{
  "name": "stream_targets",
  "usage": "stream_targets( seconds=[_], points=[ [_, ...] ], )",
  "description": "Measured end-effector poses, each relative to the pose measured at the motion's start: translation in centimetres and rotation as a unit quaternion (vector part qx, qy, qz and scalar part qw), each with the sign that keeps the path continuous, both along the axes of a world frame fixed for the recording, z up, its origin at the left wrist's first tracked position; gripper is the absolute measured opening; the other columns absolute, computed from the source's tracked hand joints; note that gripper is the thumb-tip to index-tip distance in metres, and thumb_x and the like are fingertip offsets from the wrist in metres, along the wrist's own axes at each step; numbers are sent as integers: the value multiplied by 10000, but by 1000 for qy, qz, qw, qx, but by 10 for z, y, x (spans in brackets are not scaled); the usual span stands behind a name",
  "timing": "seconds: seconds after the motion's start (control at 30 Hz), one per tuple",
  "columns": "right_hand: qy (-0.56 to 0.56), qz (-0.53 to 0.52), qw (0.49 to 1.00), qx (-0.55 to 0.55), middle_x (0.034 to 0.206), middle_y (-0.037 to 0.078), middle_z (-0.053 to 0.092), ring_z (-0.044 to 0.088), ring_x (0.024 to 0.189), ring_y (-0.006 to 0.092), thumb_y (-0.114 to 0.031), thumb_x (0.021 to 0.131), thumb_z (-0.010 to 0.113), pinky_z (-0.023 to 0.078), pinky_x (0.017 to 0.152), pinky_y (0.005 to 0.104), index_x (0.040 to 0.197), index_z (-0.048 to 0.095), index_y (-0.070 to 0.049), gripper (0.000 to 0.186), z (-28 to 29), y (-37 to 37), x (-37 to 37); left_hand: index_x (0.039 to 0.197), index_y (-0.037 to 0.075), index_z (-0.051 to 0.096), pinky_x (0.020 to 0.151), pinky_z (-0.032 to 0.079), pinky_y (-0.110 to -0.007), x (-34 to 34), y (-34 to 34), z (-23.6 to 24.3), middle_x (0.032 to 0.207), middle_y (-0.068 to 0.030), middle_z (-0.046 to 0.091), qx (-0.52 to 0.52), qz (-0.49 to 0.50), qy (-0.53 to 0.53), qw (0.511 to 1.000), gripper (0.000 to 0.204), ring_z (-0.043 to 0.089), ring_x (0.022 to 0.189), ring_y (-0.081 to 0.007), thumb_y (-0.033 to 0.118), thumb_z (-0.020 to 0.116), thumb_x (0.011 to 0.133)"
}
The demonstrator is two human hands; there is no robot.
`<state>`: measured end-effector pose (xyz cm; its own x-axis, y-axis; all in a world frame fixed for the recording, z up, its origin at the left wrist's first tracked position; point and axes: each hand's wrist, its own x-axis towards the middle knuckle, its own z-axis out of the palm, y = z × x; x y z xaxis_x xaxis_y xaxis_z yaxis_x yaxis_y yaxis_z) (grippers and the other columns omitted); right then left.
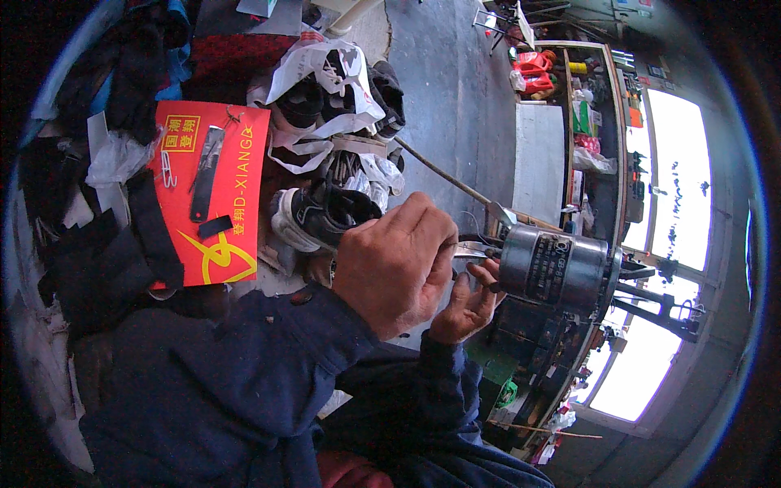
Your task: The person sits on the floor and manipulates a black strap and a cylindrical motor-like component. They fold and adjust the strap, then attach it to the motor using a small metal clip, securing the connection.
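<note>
My left hand (397, 264) is closed in a fist in the middle, its back turned up. What it grips is hidden inside. A slim shiny metal piece (470, 249) shows just beyond its fingers, and I cannot tell whether it is held. Lower and to the right, my right hand (465, 309) has its fingers bent together around something small and dark that I cannot make out. Its fingertips are beside the near end of a grey metal cylinder (557, 267) with a dark nameplate. A dark sneaker (335, 210) with a pale sole lies behind my left hand.
At left, a red cardboard sheet (248, 150) carries a dark metal strip (207, 175) and a small black block (215, 226). Dark scraps (98, 260) lie beside it. More shoes (321, 102) are behind. A long stick (443, 175) slants toward a crowded shelf (614, 106) at right.
</note>
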<state>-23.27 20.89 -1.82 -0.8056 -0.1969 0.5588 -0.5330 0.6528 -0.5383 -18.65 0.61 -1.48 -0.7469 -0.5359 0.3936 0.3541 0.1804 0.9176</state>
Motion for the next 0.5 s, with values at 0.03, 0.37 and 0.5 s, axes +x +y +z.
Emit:
stream_targets(
  seconds=[0.03,0.37,0.5],
  points=[
    [0,0,1000,-6,1289,132,563,489,1317,291,93,826,615,346,1126,476,1036,681,-32,253,0,-1,0,921,65,568,608,532,-401,0,0,0,871,-111,570,1,-1,1,1000,214,650,714,-324,-14,694,767],
    [-25,-9,999,-32,1279,132,559,479,1306,286,77,833,602,319,1132,463,1037,657,-12,229,2,-8,4,924,60,570,605,534,-405,0,-1,0,876,-112,571,10,4,1,1000,222,652,720,-325,-17,699,760],
    [-21,-2,1000,-15,1271,134,555,480,1304,287,82,831,601,316,1134,457,1041,653,-9,234,3,-9,3,928,59,570,608,538,-395,0,0,-1,877,-111,572,4,1,-1,1000,231,656,723,-316,-20,700,754]
  ],
)
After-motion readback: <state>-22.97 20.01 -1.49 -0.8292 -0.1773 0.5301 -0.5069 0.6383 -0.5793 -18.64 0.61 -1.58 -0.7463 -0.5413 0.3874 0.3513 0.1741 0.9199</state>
